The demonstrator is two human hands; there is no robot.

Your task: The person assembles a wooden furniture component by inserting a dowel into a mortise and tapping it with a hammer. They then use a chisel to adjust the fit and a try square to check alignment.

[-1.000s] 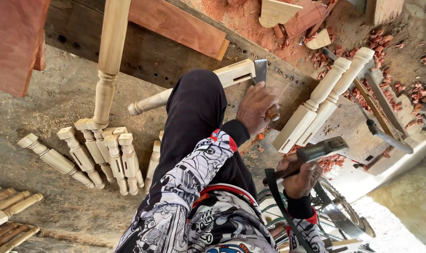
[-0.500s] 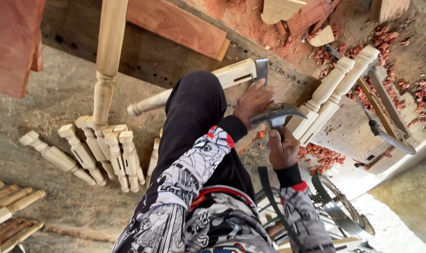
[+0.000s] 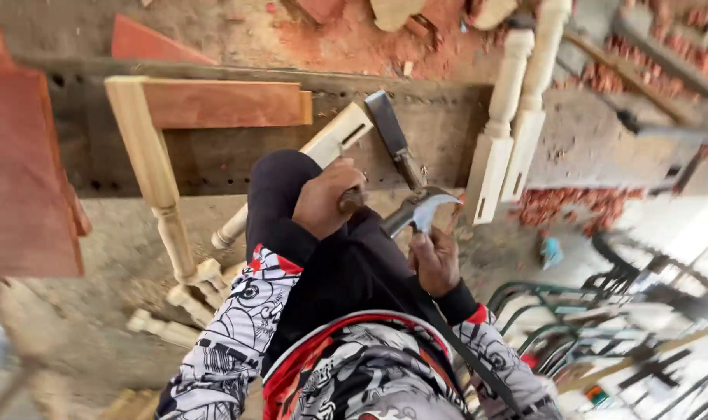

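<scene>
The person's left hand [image 3: 323, 198] is closed around the wooden handle of a chisel [image 3: 394, 144], whose flat metal blade points away toward the far side and rests against the squared end of a pale turned wooden leg [image 3: 331, 144]. That leg runs slantwise from the far right down to the near left, passing under the person's raised knee in dark trousers. The right hand [image 3: 436, 260] is wrapped firmly around the handle of a claw hammer [image 3: 416, 211], its steel head sitting just right of the chisel handle and close to the left hand (whether the two tools touch cannot be told through the motion blur).

To the left, another turned leg [image 3: 155, 175] is joined to a reddish board [image 3: 226, 103], forming a corner of a frame that lies on the dusty floor [image 3: 113, 257]. A few loose turned spindles [image 3: 167, 328] lie at the near left. To the right, a pair of pale turned posts [image 3: 513, 117] lie side by side, with reddish wood chips [image 3: 560, 204] scattered near them. Dark metal frames [image 3: 603, 311] crowd the near right corner
</scene>
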